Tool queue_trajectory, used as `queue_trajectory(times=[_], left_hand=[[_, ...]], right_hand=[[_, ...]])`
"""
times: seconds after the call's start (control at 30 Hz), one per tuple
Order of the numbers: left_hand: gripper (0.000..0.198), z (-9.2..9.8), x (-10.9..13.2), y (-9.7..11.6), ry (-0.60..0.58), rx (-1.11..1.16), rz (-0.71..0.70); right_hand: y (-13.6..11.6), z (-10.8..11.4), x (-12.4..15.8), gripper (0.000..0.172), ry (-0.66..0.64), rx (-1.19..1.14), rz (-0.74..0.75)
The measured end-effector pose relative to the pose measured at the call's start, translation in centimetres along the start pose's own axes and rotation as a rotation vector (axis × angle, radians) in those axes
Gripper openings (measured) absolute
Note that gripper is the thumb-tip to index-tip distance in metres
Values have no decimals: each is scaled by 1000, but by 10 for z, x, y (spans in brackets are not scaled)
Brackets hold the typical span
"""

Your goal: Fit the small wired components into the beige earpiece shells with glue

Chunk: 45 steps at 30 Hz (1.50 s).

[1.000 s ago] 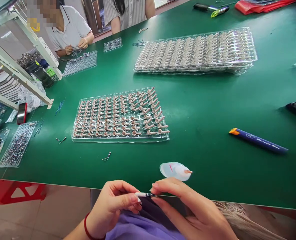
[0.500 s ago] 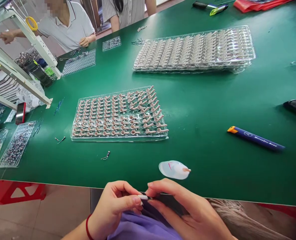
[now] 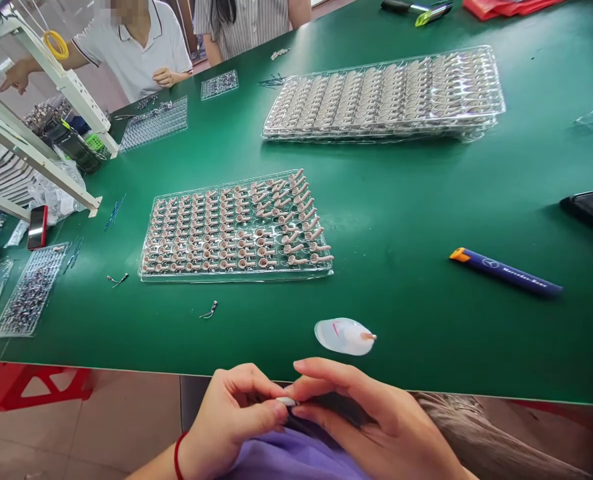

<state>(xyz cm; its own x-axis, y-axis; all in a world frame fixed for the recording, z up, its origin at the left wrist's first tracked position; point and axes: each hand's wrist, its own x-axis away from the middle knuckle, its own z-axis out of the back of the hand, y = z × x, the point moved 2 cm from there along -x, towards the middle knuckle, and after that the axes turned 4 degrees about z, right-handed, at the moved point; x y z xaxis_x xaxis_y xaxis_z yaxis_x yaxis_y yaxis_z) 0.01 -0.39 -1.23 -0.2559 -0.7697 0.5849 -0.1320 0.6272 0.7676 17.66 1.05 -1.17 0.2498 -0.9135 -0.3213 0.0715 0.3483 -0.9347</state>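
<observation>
My left hand [image 3: 239, 407], with a red cord at its wrist, pinches a small white stem-shaped piece [image 3: 287, 401] between thumb and forefinger. From the other side my right hand [image 3: 361, 407] closes thumb and fingertips on the piece's right end; a tiny dark bit there is mostly covered. Both hands meet over my lap at the table's front edge. Just beyond them lies a translucent squeeze bottle [image 3: 343, 335] with a brownish tip. A clear tray [image 3: 236, 276] of beige, stemmed earphone-like shells stands further in, its right-hand shells tilted. Near it lies a small wired component [image 3: 209, 309].
Stacked clear trays [image 3: 383, 100] of shells stand at the back. A blue lighter-like stick [image 3: 506, 272] lies right, near a dark flat object [image 3: 591, 210]. At left are a metal frame [image 3: 71, 173], a phone [image 3: 37, 227] and a parts tray [image 3: 31, 290]. Two people sit opposite.
My right fingertips have come in against the white piece, which now shows less between the hands. The view has shifted slightly; the trays and bottle stay put on the table.
</observation>
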Motion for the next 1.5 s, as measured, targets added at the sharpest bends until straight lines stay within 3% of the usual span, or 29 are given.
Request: queue_trajectory(times=[0.17,0.3,0.4,0.77,0.9,1.0,1.1,1.17,1.23,1.3,1.4,1.5], left_hand=[[16,1,0,1,12,-27,-42],[14,1,0,2,15,-31,-58],[13,0,1,2,17,-17,-64],[10,-2,2,0,38,6,-75],[11,-1,4,3,41,-43,-112],[8,6,3,10,106,-283,-283],[15,17,1,19,274,-692,-731],[24,23,-2,21,392,-970,-1009],[28,26,-5,19,482,-1207,-1147],[28,26,-8,16,540,-1358,-1198],[27,24,-10,13,589,-1450,-1230],[26,23,-11,10,607,-1475,-1241]], right_hand=[[-1,4,-3,21,-8,6,-62],[-6,6,-10,11,-65,35,68],[-7,6,-12,13,-91,8,140],[-5,-1,-7,16,-80,-21,159],[-5,-1,-1,16,-56,81,189],[-2,8,11,26,124,235,246],[7,23,20,35,494,356,267],[18,28,19,47,583,391,134],[28,28,13,61,469,498,-59],[34,25,8,59,313,610,-168],[35,21,4,43,228,631,-128],[32,18,6,42,160,596,-10]])
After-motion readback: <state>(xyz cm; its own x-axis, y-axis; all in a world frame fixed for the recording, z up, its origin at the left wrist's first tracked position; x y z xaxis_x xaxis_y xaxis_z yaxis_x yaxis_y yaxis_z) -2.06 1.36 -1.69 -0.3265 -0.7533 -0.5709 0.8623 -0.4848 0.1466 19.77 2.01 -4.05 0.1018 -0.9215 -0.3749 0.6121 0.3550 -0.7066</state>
